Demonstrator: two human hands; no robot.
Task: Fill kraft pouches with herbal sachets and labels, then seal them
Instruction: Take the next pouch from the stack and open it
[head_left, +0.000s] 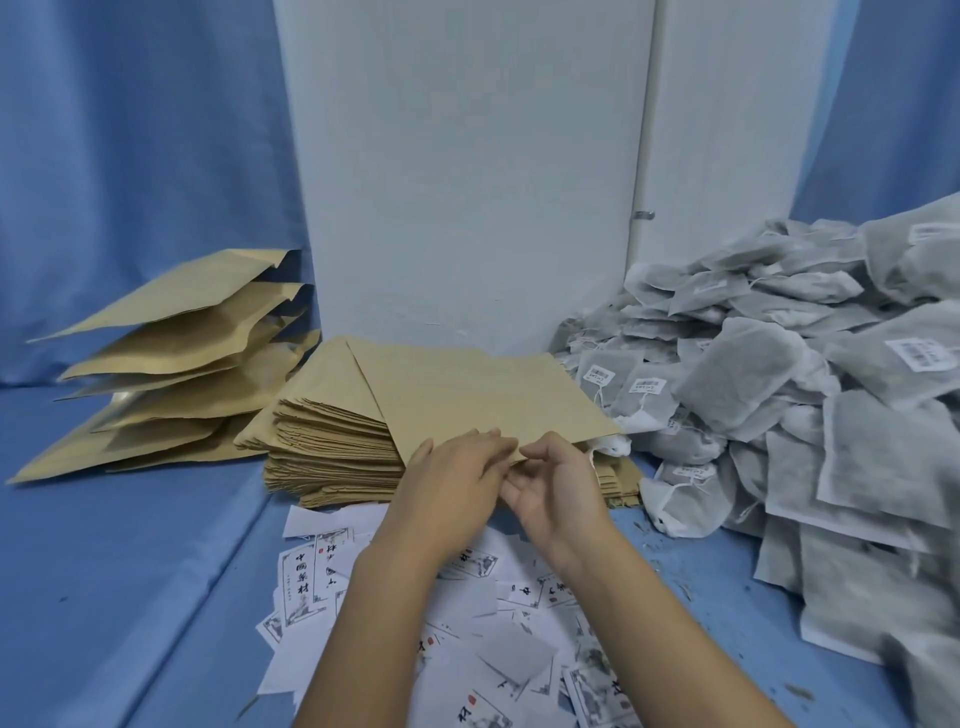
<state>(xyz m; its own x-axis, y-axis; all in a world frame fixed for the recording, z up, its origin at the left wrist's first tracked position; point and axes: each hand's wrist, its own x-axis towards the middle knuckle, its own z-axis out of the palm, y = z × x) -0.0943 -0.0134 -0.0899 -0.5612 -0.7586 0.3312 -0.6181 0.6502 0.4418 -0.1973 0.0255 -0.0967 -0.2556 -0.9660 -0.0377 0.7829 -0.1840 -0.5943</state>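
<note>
Kraft pouch (483, 395) in hand is the top one of a stack, raised at its near edge, in the middle of the table.

Nearest lie the labels (306, 587), loose white printed slips scattered on the blue cloth (130, 571) under both forearms. Just beyond them the two hands meet at the pouch's near corner. The left hand (452, 478) lays its fingers almost straight over the top of the edge; its thumb is hidden, so I cannot tell whether it pinches. The right hand (558, 493) comes from below, palm turned up, fingers curled under the corner and thumb on top, pinching the paper.

The pouch looks light, thin and fairly stiff, likely to crease if bent and smooth enough for its two layers to cling. The mouth edge, where the hands are, seems the right place to take it: one layer in each hand, drawn apart gently. Beneath it the stack (332, 447) of flat pouches is thick and a little fanned.

To the right, touching the stack's far corner, a large heap of sachets (737, 374) rises, grey, soft and limp, some with barcode stickers and strings; they should be picked up by the body, not the string. Further left a pile of puffed pouches (171, 343) lies with mouths gaping, seemingly unsealed. Behind all stands a white wall (467, 182).
</note>
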